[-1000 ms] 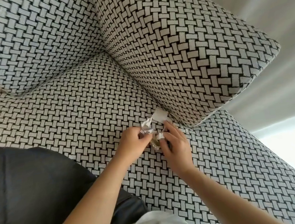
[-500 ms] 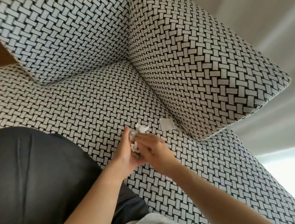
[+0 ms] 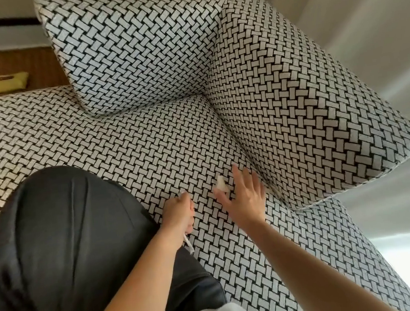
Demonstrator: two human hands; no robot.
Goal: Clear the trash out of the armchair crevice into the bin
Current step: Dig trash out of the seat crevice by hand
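Observation:
My left hand [image 3: 179, 216] is closed around crumpled white trash [image 3: 188, 242], a strip of which sticks out below my fist, beside my dark-trousered leg. My right hand [image 3: 242, 197] hovers with straight, spread fingers over the black-and-white woven seat [image 3: 146, 147]. A small white scrap of paper [image 3: 221, 185] lies on the seat right at my right fingertips, a little left of the crevice under the armrest cushion [image 3: 309, 106]. No bin is in view.
The back cushion [image 3: 131, 48] stands at the top. A yellow packet [image 3: 6, 81] lies on the wooden floor at the far left. My leg [image 3: 63, 250] covers the seat's left front. Pale curtains hang to the right.
The two hands, together on the wrappers before, have parted. My left hand drew back toward my leg with the crumpled trash, and my right hand opened and reached toward the white scrap.

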